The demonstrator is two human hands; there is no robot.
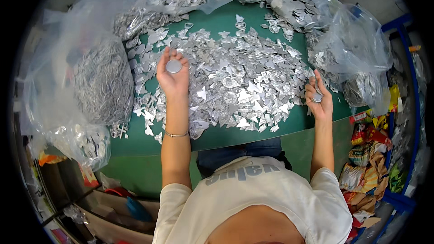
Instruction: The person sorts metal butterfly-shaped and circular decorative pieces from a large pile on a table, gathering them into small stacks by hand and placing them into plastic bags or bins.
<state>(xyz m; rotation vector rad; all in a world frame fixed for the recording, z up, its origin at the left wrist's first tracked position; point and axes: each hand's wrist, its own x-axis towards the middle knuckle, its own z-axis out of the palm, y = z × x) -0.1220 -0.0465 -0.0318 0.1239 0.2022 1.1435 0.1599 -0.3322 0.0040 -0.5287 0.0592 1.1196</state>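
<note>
Palm up over the left part of the pile, my left hand [170, 79] has its fingers curled around a flat round metal disc [173, 66]. My right hand [322, 104] is at the pile's right edge, its fingers bent over a couple of similar silver discs [317, 97], with one finger pointing up. Between the two hands spreads a wide heap of small silver metal charms [235, 81] in many shapes, some like butterflies or flowers. The heap lies on a green tabletop [212, 139].
At the left stands a plastic bag of silver chains [104, 81], with a smaller bag of charms [90, 144] below it. A bag of round discs [298, 7] sits at the far right. Beside it are more see-through bags [357, 54]. Coloured packets [366, 153] fill a blue-framed rack [409, 122].
</note>
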